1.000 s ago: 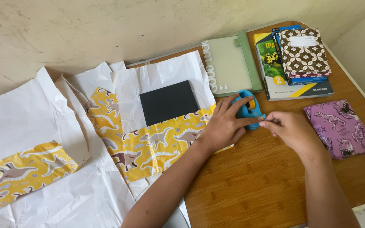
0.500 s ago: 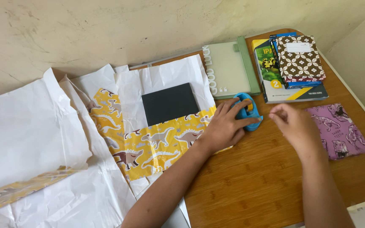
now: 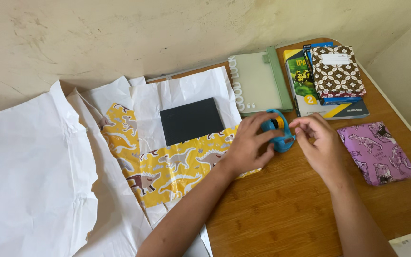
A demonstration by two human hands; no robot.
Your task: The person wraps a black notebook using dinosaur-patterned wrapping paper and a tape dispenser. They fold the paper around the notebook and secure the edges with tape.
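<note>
Head view, from the left: one loose crumpled white sheet (image 3: pixel 29 166) overlaps a second sheet of yellow dinosaur-print wrapping paper (image 3: pixel 177 162), white side up, with one black book (image 3: pixel 192 121) lying on it. Over that paper's right edge, the left hand (image 3: pixel 246 143) grips one blue tape dispenser (image 3: pixel 277 129) holding a yellow-cored roll on the wooden desk (image 3: pixel 286 204). At the dispenser's right end, the right hand (image 3: pixel 317 140) pinches its fingertips. Behind lie one green notebook (image 3: pixel 258 81) and one stack of books (image 3: pixel 329 81); rightmost, one parcel in purple dinosaur paper (image 3: pixel 376 152).
</note>
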